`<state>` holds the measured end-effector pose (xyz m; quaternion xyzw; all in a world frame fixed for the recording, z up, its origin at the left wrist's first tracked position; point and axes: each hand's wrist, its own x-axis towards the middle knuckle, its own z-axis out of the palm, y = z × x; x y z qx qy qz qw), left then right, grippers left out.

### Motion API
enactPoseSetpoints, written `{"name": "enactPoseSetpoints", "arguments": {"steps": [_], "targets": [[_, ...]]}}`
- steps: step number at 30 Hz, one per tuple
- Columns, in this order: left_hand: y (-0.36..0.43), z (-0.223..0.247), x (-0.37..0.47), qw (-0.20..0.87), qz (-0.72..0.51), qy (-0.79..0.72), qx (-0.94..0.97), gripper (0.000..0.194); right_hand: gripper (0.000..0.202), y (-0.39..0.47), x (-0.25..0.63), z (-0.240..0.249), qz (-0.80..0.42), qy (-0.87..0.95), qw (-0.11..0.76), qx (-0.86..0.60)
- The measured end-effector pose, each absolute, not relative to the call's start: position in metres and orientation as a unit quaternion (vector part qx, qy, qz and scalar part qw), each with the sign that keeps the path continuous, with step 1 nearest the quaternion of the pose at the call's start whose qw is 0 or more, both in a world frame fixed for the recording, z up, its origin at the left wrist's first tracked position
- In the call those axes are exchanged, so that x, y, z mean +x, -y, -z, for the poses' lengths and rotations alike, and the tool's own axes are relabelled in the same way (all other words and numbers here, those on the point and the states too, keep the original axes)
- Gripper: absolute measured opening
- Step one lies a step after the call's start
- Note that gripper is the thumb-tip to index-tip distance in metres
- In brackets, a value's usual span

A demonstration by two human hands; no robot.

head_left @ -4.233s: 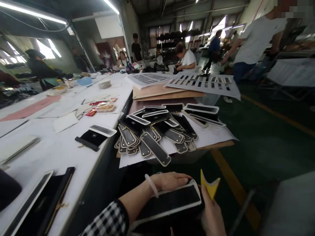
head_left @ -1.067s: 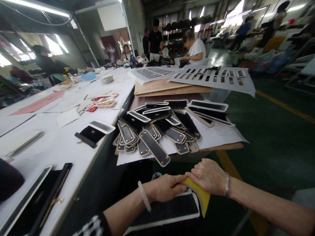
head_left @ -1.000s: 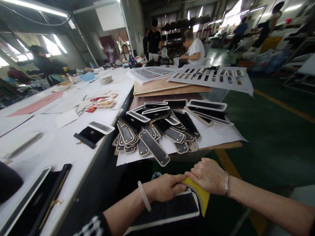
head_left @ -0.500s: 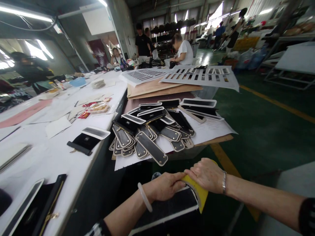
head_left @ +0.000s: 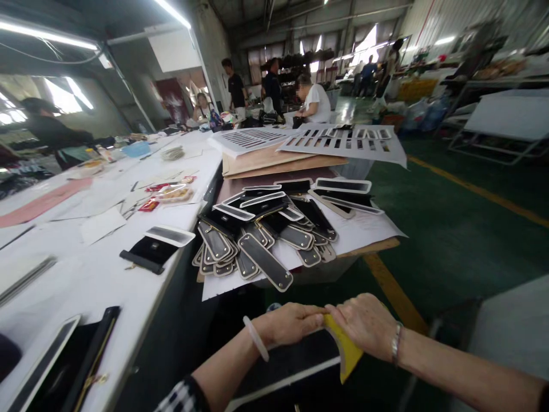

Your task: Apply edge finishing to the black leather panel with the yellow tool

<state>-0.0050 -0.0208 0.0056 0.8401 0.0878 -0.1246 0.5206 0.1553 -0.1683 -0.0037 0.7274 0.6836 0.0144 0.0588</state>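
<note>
**Black panel pressed under both hands, yellow tool at its end**

The black panel (head_left: pixel 291 366), dark with a pale border, lies low in the view, close to the person and below the edge of the stacked side table. The left hand (head_left: pixel 288 323) rests flat on its far end, fingers together and stretched towards the right; a pale bangle (head_left: pixel 256 339) sits on that wrist. The right hand (head_left: pixel 365 324) lies palm down just beside it, fingertips touching those of the left, and is closed over the top of a yellow tool (head_left: pixel 345 352), whose curved edge sticks out below the hand at the panel's right end. A metal bracelet (head_left: pixel 395 342) is on the right wrist. Whether the tool's edge touches the panel's border cannot be told.

Just beyond the hands, a heap of strips (head_left: pixel 261 229), dark with pale riveted rims, lies fanned on white paper (head_left: pixel 373 229) over a board. Behind it are brown sheets (head_left: pixel 274 160) and white cut-out stencils (head_left: pixel 347 143). To the left runs a long white table (head_left: pixel 98 269) with a black pouch (head_left: pixel 150 252), another panel (head_left: pixel 43 366) at its near end and scattered paper. Further back a person in a white top (head_left: pixel 317 103) sits, and others stand.
</note>
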Motion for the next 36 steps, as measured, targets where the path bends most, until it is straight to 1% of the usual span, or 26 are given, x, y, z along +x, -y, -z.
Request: {"name": "enactPoseSetpoints", "arguments": {"steps": [4,10,15,19,24,26,27,28,29,30,32,33,34,36], "targets": [[0.016,-0.001,0.006,0.579,0.139,-0.125,0.794,0.056,0.045,0.174,0.152,0.005,-0.015,-0.682,0.078,0.727],[0.013,0.013,0.022,0.646,0.135,-0.186,0.728,0.043,0.036,0.18,0.151,0.008,-0.015,-0.696,0.098,0.711],[0.014,0.023,0.025,0.678,0.143,-0.198,0.694,0.041,0.039,0.186,0.15,0.01,0.0,-0.691,0.09,0.717],[0.017,0.022,0.027,0.688,0.146,-0.179,0.688,0.041,0.044,0.186,0.15,0.009,0.025,-0.681,0.066,0.728],[0.019,0.018,0.025,0.679,0.144,-0.168,0.7,0.041,0.053,0.193,0.154,0.015,0.091,-0.671,-0.006,0.736],[0.019,0.018,0.023,0.67,0.145,-0.168,0.708,0.04,0.063,0.205,0.16,0.022,0.128,-0.645,-0.041,0.753],[0.018,0.019,0.023,0.665,0.147,-0.169,0.713,0.04,0.068,0.212,0.163,0.026,0.151,-0.623,-0.069,0.765],[0.018,0.019,0.022,0.66,0.148,-0.169,0.717,0.039,0.07,0.219,0.166,0.031,0.189,-0.59,-0.12,0.776],[0.017,0.02,0.023,0.656,0.151,-0.168,0.72,0.038,0.07,0.227,0.168,0.034,0.247,-0.544,-0.197,0.778],[0.017,0.02,0.023,0.654,0.154,-0.168,0.721,0.038,0.067,0.233,0.169,0.036,0.318,-0.482,-0.295,0.761],[0.017,0.021,0.024,0.656,0.161,-0.167,0.718,0.038,0.064,0.24,0.167,0.034,0.446,-0.332,-0.498,0.666],[0.017,0.021,0.025,0.658,0.164,-0.168,0.715,0.038,0.064,0.241,0.164,0.03,0.472,-0.268,-0.571,0.616],[0.017,0.021,0.026,0.661,0.167,-0.169,0.712,0.039,0.062,0.238,0.161,0.025,0.467,-0.225,-0.616,0.594],[0.018,0.022,0.027,0.666,0.171,-0.172,0.706,0.039,0.053,0.227,0.152,0.01,0.405,-0.17,-0.664,0.605]]}}
